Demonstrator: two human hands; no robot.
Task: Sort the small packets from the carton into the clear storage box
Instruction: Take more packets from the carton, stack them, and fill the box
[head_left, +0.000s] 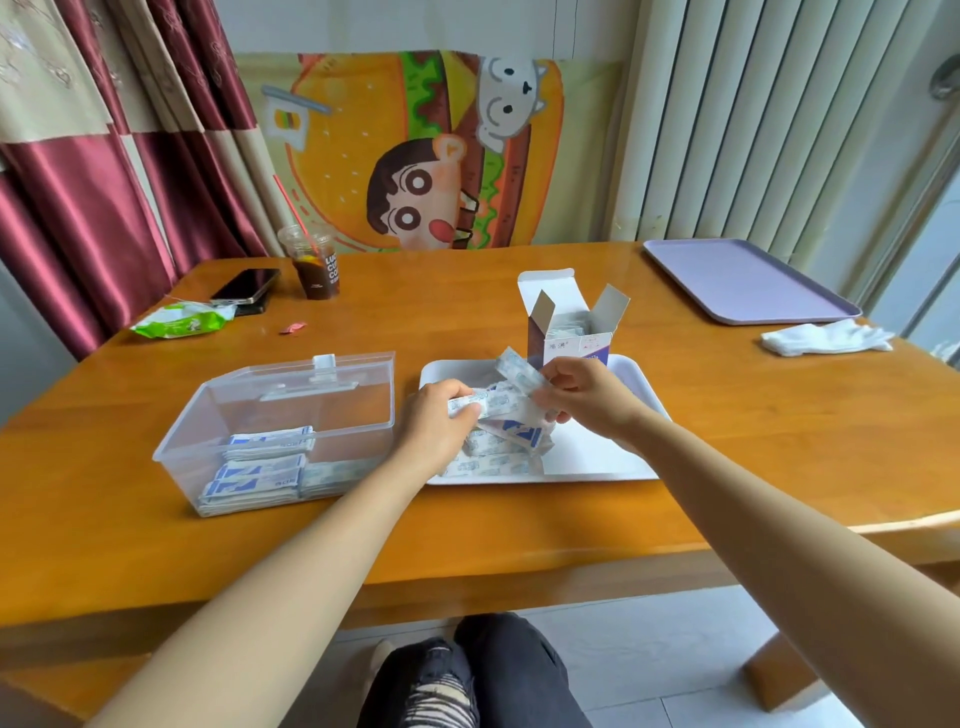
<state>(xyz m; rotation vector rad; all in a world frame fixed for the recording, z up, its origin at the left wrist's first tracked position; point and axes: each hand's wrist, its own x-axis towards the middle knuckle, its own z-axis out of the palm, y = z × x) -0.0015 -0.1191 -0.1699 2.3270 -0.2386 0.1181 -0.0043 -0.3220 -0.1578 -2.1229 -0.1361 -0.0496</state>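
An open white and purple carton (570, 325) stands at the back of a white tray (602, 462), with packets showing inside it. A heap of small white and blue packets (498, 454) lies on the tray. My left hand (439, 423) pinches a bunch of packets (491, 404) above the heap. My right hand (584, 395) grips several more packets (519, 374) beside it. To the left stands the clear storage box (208, 415), lid raised, with stacked packets (260, 470) in its front half.
On the wooden table (753, 441): an iced drink cup (311, 265), a phone (244, 286), a green wipes pack (179, 319) and a small red wrapper (292, 327) at back left; a purple tray (748, 280) and white gloves (826, 338) at right.
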